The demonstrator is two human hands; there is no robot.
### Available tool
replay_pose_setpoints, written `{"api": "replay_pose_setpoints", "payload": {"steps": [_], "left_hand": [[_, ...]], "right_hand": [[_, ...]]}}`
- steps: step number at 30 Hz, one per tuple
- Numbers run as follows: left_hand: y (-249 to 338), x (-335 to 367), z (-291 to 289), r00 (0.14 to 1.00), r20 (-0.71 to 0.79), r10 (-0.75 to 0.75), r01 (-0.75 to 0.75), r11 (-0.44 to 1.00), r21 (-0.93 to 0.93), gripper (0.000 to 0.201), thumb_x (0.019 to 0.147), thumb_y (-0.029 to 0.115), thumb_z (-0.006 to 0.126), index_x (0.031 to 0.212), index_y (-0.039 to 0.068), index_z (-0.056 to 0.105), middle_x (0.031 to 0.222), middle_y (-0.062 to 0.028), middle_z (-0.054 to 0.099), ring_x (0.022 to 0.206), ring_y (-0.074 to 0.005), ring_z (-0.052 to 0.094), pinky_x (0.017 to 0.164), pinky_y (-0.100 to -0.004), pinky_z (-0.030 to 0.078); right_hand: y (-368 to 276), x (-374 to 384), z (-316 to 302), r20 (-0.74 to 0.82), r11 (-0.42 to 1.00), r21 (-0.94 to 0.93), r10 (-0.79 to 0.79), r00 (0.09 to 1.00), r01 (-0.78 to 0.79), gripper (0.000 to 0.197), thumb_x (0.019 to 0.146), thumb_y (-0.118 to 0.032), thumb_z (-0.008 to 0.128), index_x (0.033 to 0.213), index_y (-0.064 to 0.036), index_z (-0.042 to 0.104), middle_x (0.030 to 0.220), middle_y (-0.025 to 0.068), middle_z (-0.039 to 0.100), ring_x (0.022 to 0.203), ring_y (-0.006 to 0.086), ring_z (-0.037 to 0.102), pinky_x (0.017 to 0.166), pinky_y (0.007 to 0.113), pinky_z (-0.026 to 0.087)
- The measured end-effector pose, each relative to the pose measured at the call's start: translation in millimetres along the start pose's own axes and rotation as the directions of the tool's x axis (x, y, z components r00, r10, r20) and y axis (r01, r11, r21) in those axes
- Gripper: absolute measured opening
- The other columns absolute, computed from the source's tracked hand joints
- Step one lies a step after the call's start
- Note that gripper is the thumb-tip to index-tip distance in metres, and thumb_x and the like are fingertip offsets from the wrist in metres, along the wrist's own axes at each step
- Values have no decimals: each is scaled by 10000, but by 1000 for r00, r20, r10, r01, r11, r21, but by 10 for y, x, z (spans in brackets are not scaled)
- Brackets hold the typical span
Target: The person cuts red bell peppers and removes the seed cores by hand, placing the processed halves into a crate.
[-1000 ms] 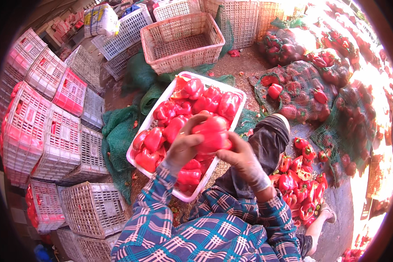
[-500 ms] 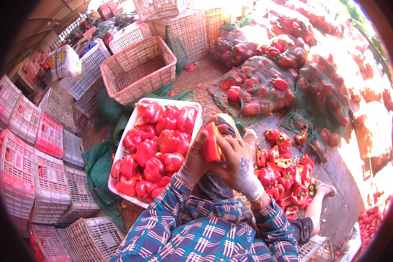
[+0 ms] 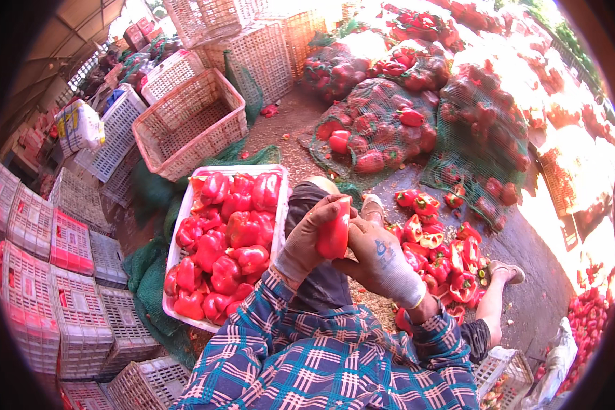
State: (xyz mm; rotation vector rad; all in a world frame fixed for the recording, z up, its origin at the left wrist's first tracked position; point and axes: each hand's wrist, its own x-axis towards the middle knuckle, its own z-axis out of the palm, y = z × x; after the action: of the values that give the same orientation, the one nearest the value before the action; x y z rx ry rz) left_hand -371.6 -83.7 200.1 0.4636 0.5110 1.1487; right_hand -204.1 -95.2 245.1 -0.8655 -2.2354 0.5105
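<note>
In front of my lap, my left hand (image 3: 303, 244) in a worn work glove is closed around a red bell pepper piece (image 3: 333, 231), its glossy skin facing up. My right hand (image 3: 381, 260), gloved and marked with blue on the back, is curled right beside the pepper. Its fingertips are turned under, so what they hold, if anything, is hidden. Left of my hands stands a white crate (image 3: 283, 205) heaped with whole red peppers (image 3: 227, 249). Cut pepper halves (image 3: 451, 263) lie in a loose pile on the ground to the right.
Stacked plastic crates (image 3: 82, 321) line the left side, with green netting (image 3: 154, 287) beside them. A pinkish crate (image 3: 191, 130) stands beyond the peppers. Green mesh sacks of peppers (image 3: 383, 130) fill the far right. A bare leg with a sandal (image 3: 509, 272) reaches beside the cut pile.
The pepper piece has turned from showing its orange cut edge to showing its red skin. My right hand has shifted slightly lower along it. The whole view has swung a little.
</note>
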Motion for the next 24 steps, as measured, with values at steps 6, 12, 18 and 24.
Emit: {"api": "replay_pose_setpoints", "payload": {"steps": [6,12,18,24], "left_hand": [[-166,247,94,872,481,-93,221,951,-218,411,986,311,607,1265,9,581,1159,-135,647,1057,-236,647,972,-375,520],[-260,284,45,953,295,62,1,978,-208,437,976,363,618,1255,29,578,1136,-138,656,1036,-234,650,945,-376,529],[-228,76,-51,987,12,158,-157,985,-74,468,929,436,669,1241,98,580,1121,-75,644,992,-188,648,887,-337,543],[36,-218,17,939,-113,324,-316,945,83,538,980,483,555,1304,55,528,1144,-79,598,963,-170,592,850,-324,504]], "right_hand": [[359,-206,-96,144,928,360,47,988,-97,283,800,-144,755,1035,-56,625,938,141,633,912,340,635,786,412,497],[251,-275,14,-17,909,331,273,962,-252,233,838,-96,727,1041,-15,646,929,132,645,865,274,640,767,375,500],[151,-244,309,258,234,844,612,747,-483,235,869,-71,684,1101,-35,670,813,-18,643,669,38,554,546,184,399],[-52,-146,537,394,-269,915,437,808,-301,156,926,-102,611,1066,-40,582,888,11,598,616,42,477,513,172,352]]}}
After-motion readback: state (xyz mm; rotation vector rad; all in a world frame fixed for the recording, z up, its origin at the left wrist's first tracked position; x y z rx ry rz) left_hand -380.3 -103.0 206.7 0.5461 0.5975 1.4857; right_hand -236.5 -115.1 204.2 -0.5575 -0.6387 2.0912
